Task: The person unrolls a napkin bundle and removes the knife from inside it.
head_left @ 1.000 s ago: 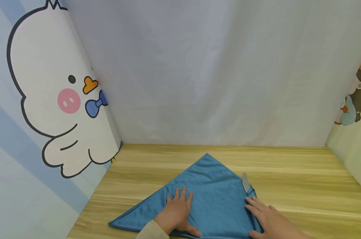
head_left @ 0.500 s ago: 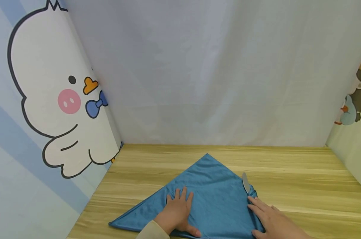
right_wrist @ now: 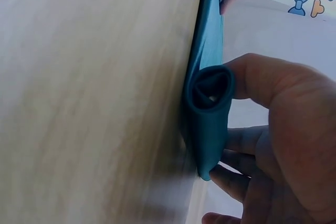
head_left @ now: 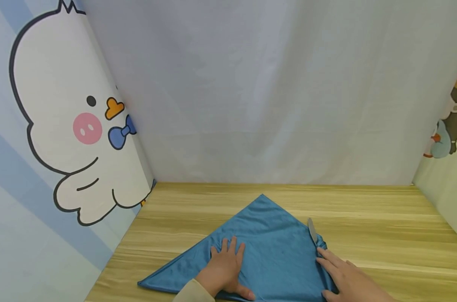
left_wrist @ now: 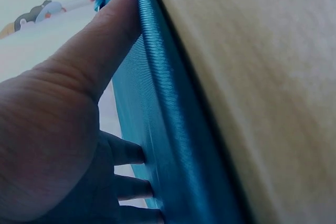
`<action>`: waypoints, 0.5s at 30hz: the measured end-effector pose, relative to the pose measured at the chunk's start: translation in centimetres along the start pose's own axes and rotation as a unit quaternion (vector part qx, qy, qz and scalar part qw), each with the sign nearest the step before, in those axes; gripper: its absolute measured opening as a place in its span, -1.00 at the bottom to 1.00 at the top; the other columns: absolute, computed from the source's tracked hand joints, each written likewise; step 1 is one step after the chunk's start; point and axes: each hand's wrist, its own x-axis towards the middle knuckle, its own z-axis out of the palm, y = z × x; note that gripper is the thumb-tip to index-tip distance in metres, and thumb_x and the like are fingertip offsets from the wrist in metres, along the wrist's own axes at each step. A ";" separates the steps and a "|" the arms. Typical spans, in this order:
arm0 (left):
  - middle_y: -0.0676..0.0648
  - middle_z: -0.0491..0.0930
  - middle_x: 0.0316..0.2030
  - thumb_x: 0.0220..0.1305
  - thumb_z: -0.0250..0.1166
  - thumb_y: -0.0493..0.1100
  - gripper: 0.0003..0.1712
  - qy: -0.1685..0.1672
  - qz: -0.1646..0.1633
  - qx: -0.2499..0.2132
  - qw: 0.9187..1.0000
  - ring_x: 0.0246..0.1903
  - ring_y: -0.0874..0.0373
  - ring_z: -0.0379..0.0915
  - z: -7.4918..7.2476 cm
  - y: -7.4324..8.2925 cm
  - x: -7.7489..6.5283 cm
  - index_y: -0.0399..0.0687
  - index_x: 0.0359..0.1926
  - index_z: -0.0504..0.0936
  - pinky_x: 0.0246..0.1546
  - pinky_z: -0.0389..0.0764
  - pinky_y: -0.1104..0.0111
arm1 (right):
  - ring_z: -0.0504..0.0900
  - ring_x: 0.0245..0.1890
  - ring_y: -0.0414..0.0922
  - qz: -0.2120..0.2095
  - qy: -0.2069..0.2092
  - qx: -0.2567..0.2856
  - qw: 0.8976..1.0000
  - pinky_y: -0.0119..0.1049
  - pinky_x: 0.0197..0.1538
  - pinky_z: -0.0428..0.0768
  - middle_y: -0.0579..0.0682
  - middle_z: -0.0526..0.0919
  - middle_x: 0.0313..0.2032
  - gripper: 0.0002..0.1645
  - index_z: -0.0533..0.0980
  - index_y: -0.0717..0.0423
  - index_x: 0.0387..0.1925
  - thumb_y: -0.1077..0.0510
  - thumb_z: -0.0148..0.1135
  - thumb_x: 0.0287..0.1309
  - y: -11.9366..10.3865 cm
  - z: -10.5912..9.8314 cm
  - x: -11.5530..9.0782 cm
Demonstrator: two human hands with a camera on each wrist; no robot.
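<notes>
A shiny blue cloth [head_left: 277, 247] lies on the table, folded to a point at the far side and at the left. Its right edge is rolled up, and the open spiral end of the roll [right_wrist: 206, 129] faces the right wrist camera. A rounded metal blade, like a table knife's [head_left: 312, 231], sticks out at the far end; the rest is hidden. My left hand [head_left: 225, 266] presses flat on the cloth with spread fingers, its thumb along the near edge. My right hand [head_left: 347, 274] rests on the roll, thumb near the close end, fingertips farther along.
The wood-grain tabletop [head_left: 387, 226] runs back to a pale grey curtain [head_left: 273, 105]. A cartoon-printed side panel [head_left: 58, 138] stands at the left and another printed panel [head_left: 445, 176] at the right.
My right hand has slid slightly to the right, and the rolled edge with the knife blade has shifted right with it. The left hand has stayed in place.
</notes>
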 end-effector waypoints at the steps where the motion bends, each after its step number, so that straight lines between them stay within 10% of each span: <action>1: -0.15 -0.08 0.49 -0.44 0.15 0.77 0.51 0.001 0.000 0.000 1.000 0.43 -0.20 -0.15 0.0 0.0 0.0 0.11 0.52 0.00 0.19 0.15 -0.29 | 0.43 0.18 0.21 0.000 0.000 -0.001 1.000 0.22 0.01 0.47 0.23 0.26 0.34 -0.05 0.39 0.32 0.23 -0.28 0.35 0.03 0.0 -0.1 0.0; 15: -0.14 -0.06 0.48 -0.45 0.13 0.78 0.51 0.002 0.001 0.009 1.000 0.43 -0.20 -0.13 -0.1 0.0 -0.1 0.12 0.52 0.02 0.18 0.17 -0.29 | 0.42 0.19 0.21 0.001 -0.008 -0.002 1.000 0.17 0.01 0.48 0.23 0.25 0.35 -0.05 0.36 0.32 0.26 -0.29 0.31 0.07 0.1 -0.5 -0.3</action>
